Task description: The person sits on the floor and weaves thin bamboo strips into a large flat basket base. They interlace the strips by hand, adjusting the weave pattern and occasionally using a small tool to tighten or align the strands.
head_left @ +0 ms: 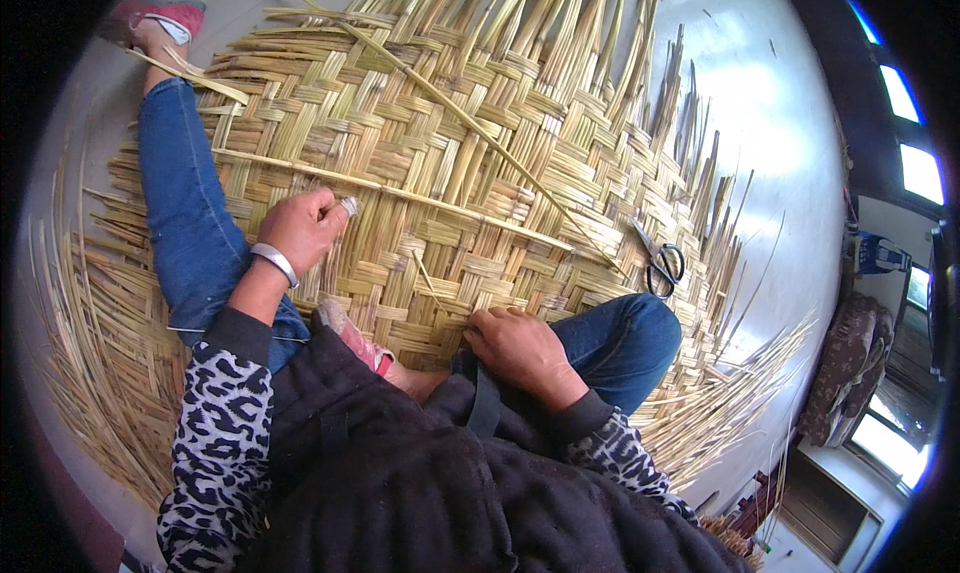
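A large mat of flat, pale yellow-green reed strips (430, 123), woven crosswise, spreads beneath and in front of me. My left hand (300, 231) is curled closed over the mat's left part, with a white wrap on one fingertip; whatever it pinches is hidden. By my bent knee, my right hand (525, 348) rests low at the mat, its fingers curled under and their tips out of sight. A long pale reed (400, 195) lies across the weave just beyond my left hand. Another long, thin reed (470, 123) slants over the mat toward the right.
Scissors with black handles (663, 265) lie on the mat's right side, blades slightly apart. Loose reed ends fan out at the far edge, left (100, 373) and lower right (740, 403). My legs (190, 193) rest on the mat. The grey floor (770, 123) surrounds it.
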`<action>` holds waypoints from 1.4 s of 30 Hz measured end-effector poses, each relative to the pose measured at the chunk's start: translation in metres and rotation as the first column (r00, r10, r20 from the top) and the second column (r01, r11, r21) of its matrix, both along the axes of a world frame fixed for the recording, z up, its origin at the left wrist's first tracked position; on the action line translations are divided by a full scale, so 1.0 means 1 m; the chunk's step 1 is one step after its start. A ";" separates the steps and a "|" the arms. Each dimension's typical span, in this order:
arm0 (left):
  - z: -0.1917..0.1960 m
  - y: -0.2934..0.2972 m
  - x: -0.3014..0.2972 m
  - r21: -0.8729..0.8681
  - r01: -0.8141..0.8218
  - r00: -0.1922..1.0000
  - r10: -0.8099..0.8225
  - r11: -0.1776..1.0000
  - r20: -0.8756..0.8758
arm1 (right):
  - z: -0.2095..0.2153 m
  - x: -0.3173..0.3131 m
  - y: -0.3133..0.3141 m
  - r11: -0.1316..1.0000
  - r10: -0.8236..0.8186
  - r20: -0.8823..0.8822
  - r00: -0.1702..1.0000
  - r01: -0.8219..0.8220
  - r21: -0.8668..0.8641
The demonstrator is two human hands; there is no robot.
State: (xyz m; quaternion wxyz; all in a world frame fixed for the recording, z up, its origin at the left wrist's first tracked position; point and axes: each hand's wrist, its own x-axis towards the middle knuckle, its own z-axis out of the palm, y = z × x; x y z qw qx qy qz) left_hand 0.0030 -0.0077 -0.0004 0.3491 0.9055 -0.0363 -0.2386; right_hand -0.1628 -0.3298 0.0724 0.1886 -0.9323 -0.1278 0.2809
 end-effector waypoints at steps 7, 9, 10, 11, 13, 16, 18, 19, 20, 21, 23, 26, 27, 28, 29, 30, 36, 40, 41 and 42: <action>0.003 -0.001 -0.001 0.013 -0.037 0.998 0.038 0.999 -0.054 | -0.002 0.003 -0.001 1.000 0.003 -0.026 1.000 -0.003 0.007; 0.004 -0.001 -0.001 -0.046 -0.038 0.997 0.035 0.998 -0.064 | -0.001 0.003 -0.002 1.000 0.000 -0.042 0.999 0.000 0.004; 0.005 0.000 -0.001 -0.050 -0.064 0.992 0.059 0.997 -0.108 | -0.001 0.004 -0.002 1.000 -0.003 -0.048 0.999 0.003 0.004; 0.006 0.000 -0.001 -0.054 -0.036 0.997 0.032 0.998 -0.076 | -0.001 0.004 -0.001 1.000 -0.005 -0.045 0.999 0.005 0.007; 0.008 -0.001 -0.001 -0.046 -0.044 0.994 0.039 0.998 -0.104 | 0.000 0.005 -0.001 1.000 -0.009 -0.055 0.998 0.010 0.008; 0.012 -0.003 -0.001 -0.040 -0.052 0.993 0.047 0.998 -0.107 | 0.000 0.005 -0.001 1.000 -0.008 -0.054 0.999 0.008 0.009; 0.016 -0.004 -0.002 -0.021 -0.024 0.997 0.022 1.000 -0.071 | 0.001 0.005 -0.001 1.000 -0.013 -0.055 0.998 0.013 0.010; 0.017 -0.004 -0.003 -0.001 -0.026 0.997 0.026 1.000 -0.074 | 0.001 0.005 -0.001 1.000 -0.020 -0.058 0.998 0.021 0.011; 0.018 -0.004 -0.003 0.012 -0.014 0.997 0.015 1.000 -0.070 | 0.002 0.005 0.000 0.999 -0.030 -0.049 0.998 0.031 0.018; 0.019 -0.004 -0.001 0.015 -0.006 0.998 0.007 1.000 -0.063 | 0.002 0.006 0.000 0.999 -0.028 -0.057 0.998 0.029 0.014; 0.019 -0.005 -0.001 0.008 -0.008 0.997 0.008 1.000 -0.074 | 0.002 0.006 0.000 0.999 -0.031 -0.048 0.998 0.032 0.021; 0.019 -0.005 -0.002 -0.021 -0.033 0.993 0.031 0.999 -0.111 | 0.001 0.005 0.000 1.000 -0.014 -0.030 0.999 0.015 0.013; 0.019 -0.005 -0.001 -0.031 -0.036 0.993 0.032 0.999 -0.112 | 0.001 0.005 0.000 1.000 -0.005 -0.045 0.999 0.005 0.008; 0.019 -0.005 -0.001 -0.013 -0.044 0.992 0.042 0.999 -0.122 | 0.001 0.005 -0.001 1.000 0.002 -0.047 0.999 -0.002 0.010; 0.020 -0.006 -0.001 -0.042 -0.047 0.992 0.042 0.998 -0.117 | 0.000 0.005 -0.001 1.000 0.007 -0.046 0.999 -0.006 0.015; 0.021 -0.007 -0.001 -0.042 -0.055 0.991 0.049 0.998 -0.121 | 0.000 0.005 -0.002 1.000 0.013 -0.037 0.999 -0.012 0.023; 0.031 -0.014 0.001 -0.021 -0.102 0.978 0.097 0.995 -0.183 | 0.005 0.006 -0.003 0.999 0.018 -0.122 0.992 -0.014 0.030; 0.035 -0.016 0.001 -0.011 -0.114 0.976 0.110 0.993 -0.186 | 0.006 0.007 -0.003 0.998 0.024 -0.106 0.994 -0.018 0.058; 0.035 -0.016 0.001 -0.018 -0.130 0.972 0.124 0.991 -0.199 | 0.006 0.007 -0.003 0.998 0.022 -0.108 0.994 -0.015 0.064; 0.035 -0.016 0.000 -0.017 -0.120 0.976 0.115 0.993 -0.185 | 0.007 0.007 -0.004 0.997 0.022 -0.100 0.995 -0.015 0.070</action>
